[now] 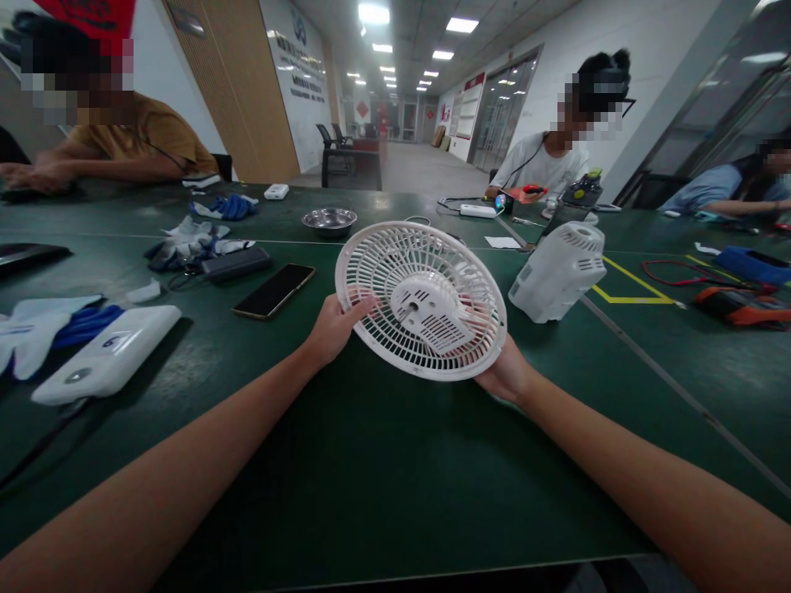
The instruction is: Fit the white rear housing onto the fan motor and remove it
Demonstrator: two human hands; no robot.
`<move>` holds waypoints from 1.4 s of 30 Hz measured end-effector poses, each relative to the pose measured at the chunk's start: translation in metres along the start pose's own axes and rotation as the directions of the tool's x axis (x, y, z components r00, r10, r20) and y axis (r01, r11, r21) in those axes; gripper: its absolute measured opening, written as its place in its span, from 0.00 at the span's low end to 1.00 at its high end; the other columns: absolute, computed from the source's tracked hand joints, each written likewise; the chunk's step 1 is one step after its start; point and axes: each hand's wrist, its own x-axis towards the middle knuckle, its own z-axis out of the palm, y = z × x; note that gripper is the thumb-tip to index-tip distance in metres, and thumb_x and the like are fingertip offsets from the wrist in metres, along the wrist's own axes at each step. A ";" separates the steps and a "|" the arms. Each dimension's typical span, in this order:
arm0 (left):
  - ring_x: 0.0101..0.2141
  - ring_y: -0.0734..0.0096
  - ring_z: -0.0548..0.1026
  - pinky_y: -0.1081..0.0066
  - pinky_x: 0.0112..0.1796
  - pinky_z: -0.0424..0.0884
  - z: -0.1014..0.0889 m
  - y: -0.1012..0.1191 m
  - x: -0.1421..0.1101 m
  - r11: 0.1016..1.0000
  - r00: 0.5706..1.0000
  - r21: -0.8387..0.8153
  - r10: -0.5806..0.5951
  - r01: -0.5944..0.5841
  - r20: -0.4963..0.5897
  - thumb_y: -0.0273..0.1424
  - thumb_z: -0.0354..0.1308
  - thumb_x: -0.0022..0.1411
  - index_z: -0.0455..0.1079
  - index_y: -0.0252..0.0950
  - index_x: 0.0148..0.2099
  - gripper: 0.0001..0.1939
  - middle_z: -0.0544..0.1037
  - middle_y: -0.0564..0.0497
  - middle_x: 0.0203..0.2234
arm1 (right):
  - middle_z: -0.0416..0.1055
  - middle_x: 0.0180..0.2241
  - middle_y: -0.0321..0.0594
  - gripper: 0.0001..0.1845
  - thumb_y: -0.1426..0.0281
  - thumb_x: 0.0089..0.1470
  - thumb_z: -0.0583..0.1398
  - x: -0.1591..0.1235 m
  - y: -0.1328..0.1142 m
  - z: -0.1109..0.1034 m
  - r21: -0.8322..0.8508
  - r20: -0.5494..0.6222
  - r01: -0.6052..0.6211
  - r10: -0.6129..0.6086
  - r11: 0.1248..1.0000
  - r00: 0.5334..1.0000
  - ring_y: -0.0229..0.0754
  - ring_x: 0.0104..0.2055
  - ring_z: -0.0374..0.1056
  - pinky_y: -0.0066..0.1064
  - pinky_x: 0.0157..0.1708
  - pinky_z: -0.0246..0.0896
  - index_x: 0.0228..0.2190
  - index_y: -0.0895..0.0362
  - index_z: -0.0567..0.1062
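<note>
Between both hands, above the green table [395, 478], I hold a round white fan grille [426, 317] with a slotted hub at its middle. My left hand [337, 328] grips its left rim, the thumb lying over the ribs and the other fingers behind. At the lower right of the rim is my right hand [503, 371], its fingers mostly hidden behind the grille. Just to the right stands a white plastic housing [559, 272] with vent slots, apart from my right hand.
A phone [273, 291], a white power bank [108, 354], gloves [191, 243] and a metal bowl [329, 221] lie on the left and back. An orange multimeter [741, 306] is at the right. Several people sit around the table.
</note>
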 end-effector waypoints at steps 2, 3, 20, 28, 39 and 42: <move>0.39 0.60 0.79 0.67 0.34 0.74 -0.003 -0.004 0.005 0.985 0.996 -0.158 -0.065 0.072 0.054 0.52 0.60 0.61 0.75 0.36 0.49 0.25 0.82 0.44 0.44 | 0.73 0.53 0.44 0.36 0.51 0.58 0.58 0.001 -0.001 -0.004 -0.061 -0.077 0.078 -0.082 0.995 0.994 0.55 0.48 0.75 0.51 0.41 0.75 0.63 0.42 0.52; 0.40 0.60 0.79 0.68 0.34 0.74 -0.004 -0.005 0.007 0.971 0.992 -0.207 -0.113 0.123 0.059 0.54 0.57 0.62 0.74 0.36 0.49 0.27 0.82 0.43 0.44 | 0.73 0.52 0.44 0.38 0.51 0.57 0.59 0.001 -0.002 -0.007 -0.111 -0.100 0.113 -0.125 0.987 0.987 0.54 0.46 0.75 0.51 0.40 0.75 0.63 0.41 0.50; 0.38 0.64 0.83 0.66 0.44 0.80 -0.010 -0.005 0.016 0.768 0.825 -0.307 -0.497 0.562 0.268 0.30 0.60 0.67 0.79 0.30 0.44 0.09 0.84 0.39 0.42 | 0.71 0.52 0.47 0.47 0.54 0.45 0.72 0.002 0.000 -0.020 -0.706 0.148 0.356 -0.364 0.612 0.919 0.59 0.53 0.70 0.56 0.53 0.67 0.61 0.45 0.59; 0.33 0.67 0.82 0.68 0.38 0.80 -0.001 0.000 0.013 0.824 0.869 -0.283 -0.489 0.490 0.080 0.30 0.63 0.65 0.79 0.30 0.40 0.07 0.84 0.41 0.36 | 0.70 0.54 0.48 0.35 0.61 0.55 0.64 0.020 -0.006 -0.047 -0.843 0.069 0.346 -0.556 0.412 0.828 0.56 0.53 0.69 0.52 0.52 0.68 0.61 0.48 0.61; 0.34 0.69 0.81 0.71 0.35 0.77 -0.003 -0.004 0.010 0.963 0.963 -0.045 -0.267 0.266 -0.026 0.30 0.64 0.65 0.73 0.33 0.51 0.14 0.82 0.45 0.38 | 0.76 0.44 0.48 0.48 0.60 0.41 0.71 0.050 0.010 -0.084 -0.897 -0.189 0.017 -0.419 0.442 0.888 0.59 0.46 0.74 0.56 0.50 0.68 0.61 0.55 0.61; 0.36 0.66 0.81 0.69 0.36 0.77 -0.006 -0.005 0.010 0.971 0.972 0.035 -0.235 0.235 -0.006 0.33 0.64 0.65 0.73 0.33 0.53 0.16 0.82 0.45 0.39 | 0.75 0.33 0.41 0.43 0.54 0.43 0.69 0.051 0.007 -0.080 -0.722 -0.367 -0.018 -0.360 0.692 0.858 0.54 0.36 0.74 0.54 0.43 0.72 0.58 0.53 0.63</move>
